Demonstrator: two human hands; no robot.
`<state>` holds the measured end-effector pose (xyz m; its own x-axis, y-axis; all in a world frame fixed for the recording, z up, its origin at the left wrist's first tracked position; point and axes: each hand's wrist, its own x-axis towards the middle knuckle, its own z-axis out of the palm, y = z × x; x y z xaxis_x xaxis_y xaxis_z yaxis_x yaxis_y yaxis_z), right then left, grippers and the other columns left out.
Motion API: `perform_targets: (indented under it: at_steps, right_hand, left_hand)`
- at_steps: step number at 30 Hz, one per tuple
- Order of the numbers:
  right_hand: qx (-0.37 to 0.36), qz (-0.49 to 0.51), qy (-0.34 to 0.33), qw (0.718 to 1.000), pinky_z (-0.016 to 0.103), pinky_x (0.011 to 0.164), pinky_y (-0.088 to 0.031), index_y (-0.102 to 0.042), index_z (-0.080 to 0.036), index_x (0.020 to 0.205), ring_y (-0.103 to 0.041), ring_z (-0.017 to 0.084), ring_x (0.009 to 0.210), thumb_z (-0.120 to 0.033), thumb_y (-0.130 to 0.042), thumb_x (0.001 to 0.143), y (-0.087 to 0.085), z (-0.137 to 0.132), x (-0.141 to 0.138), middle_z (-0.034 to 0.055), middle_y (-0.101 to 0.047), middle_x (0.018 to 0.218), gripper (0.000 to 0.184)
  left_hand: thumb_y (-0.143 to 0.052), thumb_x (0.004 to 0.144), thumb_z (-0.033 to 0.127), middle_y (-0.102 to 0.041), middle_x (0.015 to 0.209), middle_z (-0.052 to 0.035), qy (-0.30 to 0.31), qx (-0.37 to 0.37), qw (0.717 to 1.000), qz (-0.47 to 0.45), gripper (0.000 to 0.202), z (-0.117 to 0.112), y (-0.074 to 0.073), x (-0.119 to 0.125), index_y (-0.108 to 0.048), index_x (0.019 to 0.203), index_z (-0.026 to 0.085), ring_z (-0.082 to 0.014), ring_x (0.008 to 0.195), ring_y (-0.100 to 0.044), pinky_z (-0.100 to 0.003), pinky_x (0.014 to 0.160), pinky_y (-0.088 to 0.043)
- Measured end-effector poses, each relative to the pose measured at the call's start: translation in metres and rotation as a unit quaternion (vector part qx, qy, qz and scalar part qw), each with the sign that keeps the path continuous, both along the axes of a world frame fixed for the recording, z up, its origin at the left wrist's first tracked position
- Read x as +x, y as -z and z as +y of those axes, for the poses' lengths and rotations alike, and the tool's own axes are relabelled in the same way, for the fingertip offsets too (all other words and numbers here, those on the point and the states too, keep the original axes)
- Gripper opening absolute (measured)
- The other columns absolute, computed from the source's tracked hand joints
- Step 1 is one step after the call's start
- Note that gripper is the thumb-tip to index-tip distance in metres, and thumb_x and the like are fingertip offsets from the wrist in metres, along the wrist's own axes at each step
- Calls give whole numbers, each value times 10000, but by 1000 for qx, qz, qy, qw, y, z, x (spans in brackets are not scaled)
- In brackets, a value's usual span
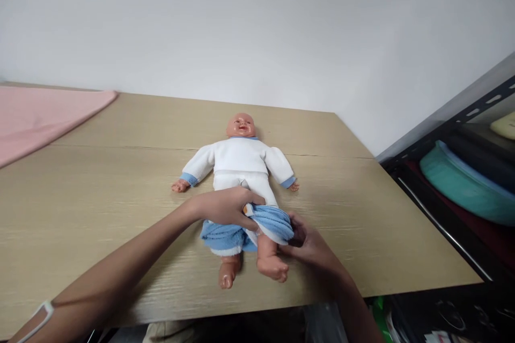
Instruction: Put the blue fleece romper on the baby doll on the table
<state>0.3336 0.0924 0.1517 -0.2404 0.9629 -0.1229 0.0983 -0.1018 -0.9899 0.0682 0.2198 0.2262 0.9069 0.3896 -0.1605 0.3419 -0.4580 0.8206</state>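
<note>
A baby doll in a white top with blue cuffs lies on its back on the table, feet towards me. Fuzzy blue pants with white edging are bunched around its lower legs, and both bare feet stick out below. My left hand reaches across the doll's legs, its fingers closed on the inner edge of the bunched leg on the right. On the outer side of that same leg, my right hand grips the blue cloth, some of its fingers hidden behind it.
The wooden table meets a pale wall at the back. A pink cloth covers the far left corner. To the right stands a dark metal shelf holding a teal basin. More items sit under the table's front right edge.
</note>
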Motion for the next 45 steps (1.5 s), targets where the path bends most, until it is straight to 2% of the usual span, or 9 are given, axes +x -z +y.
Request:
perform_targets:
  at_steps: [4, 9, 17, 21, 25, 30, 33, 38, 45]
  right_hand:
    - [6, -74, -55, 996, 462, 1012, -643, -665, -248, 1372, -769, 318, 1190, -400, -980, 828, -14, 0, 11, 78, -785, 1294, 646]
    - [122, -131, -44, 983, 454, 1044, -598, -712, -245, 1230, -734, 284, 1129, -476, -736, 1034, -15, 5, 15, 61, -755, 1175, 304]
    - [213, -221, -86, 948, 410, 1035, -573, -733, -252, 1107, -699, 258, 1110, -397, -743, 1032, -50, 37, -9, 46, -726, 1130, 164]
    - [240, -251, -124, 929, 402, 1043, -560, -722, -253, 1053, -691, 254, 1118, -344, -746, 1018, -62, 52, -16, 35, -715, 1113, 101]
    - [184, -194, -92, 959, 349, 909, -574, -684, -248, 1129, -683, 220, 967, -429, -631, 1098, -51, 68, -18, 15, -714, 1017, 191]
    - [148, -130, -29, 980, 286, 719, -530, -658, -248, 1129, -592, 183, 765, -508, -645, 1076, -25, 86, -19, -38, -613, 835, 266]
    - [193, -162, -32, 967, 335, 858, -560, -694, -236, 1093, -667, 212, 882, -468, -701, 1040, -18, 93, -18, -2, -700, 932, 238]
    - [306, -209, -14, 929, 408, 1061, -536, -725, -235, 1034, -711, 261, 1089, -420, -715, 1032, -17, 98, -16, 63, -752, 1101, 186]
    - [249, -201, 30, 947, 311, 777, -528, -672, -244, 1087, -654, 210, 798, -527, -564, 1106, -2, 124, -25, -16, -691, 834, 304]
  left_hand:
    - [-876, 886, 627, -721, 1064, -21, -104, 71, 992, 1, 534, -14, -2, -7, -690, 1180, 222, -235, 921, -654, -315, 781, -463]
    - [-818, 950, 677, -713, 1291, -92, -210, 172, 962, -32, 560, -46, 5, -37, -645, 1266, 248, -322, 1199, -644, -405, 1018, -503]
    - [-704, 1046, 612, -712, 1314, -67, -382, 105, 918, -33, 398, -92, 41, -88, -650, 1276, 292, -316, 1215, -639, -439, 1058, -528]
    - [-664, 1080, 586, -717, 1222, -47, -382, 26, 923, -46, 340, -97, 44, -96, -651, 1219, 275, -283, 1149, -654, -414, 1041, -539]
    - [-573, 1134, 530, -713, 1272, -39, -356, -4, 931, -77, 291, -94, 40, -92, -662, 1230, 270, -260, 1211, -652, -391, 1105, -524]
    - [-540, 1137, 564, -703, 1116, -36, -415, 45, 903, -98, 343, -76, 56, -80, -657, 1194, 247, -246, 1070, -643, -363, 984, -546]
    - [-507, 1146, 528, -661, 1027, -36, -433, 97, 887, -131, 318, -59, 68, -75, -611, 1079, 234, -234, 1006, -621, -368, 972, -538]
    - [-473, 1150, 462, -651, 1404, -132, -418, 182, 878, -147, 260, -39, 75, -69, -589, 1176, 231, -281, 1351, -582, -445, 1222, -422]
    - [-467, 1141, 482, -579, 910, 5, -489, 175, 846, -116, 250, -7, 77, -54, -497, 1066, 246, -219, 868, -560, -350, 860, -472]
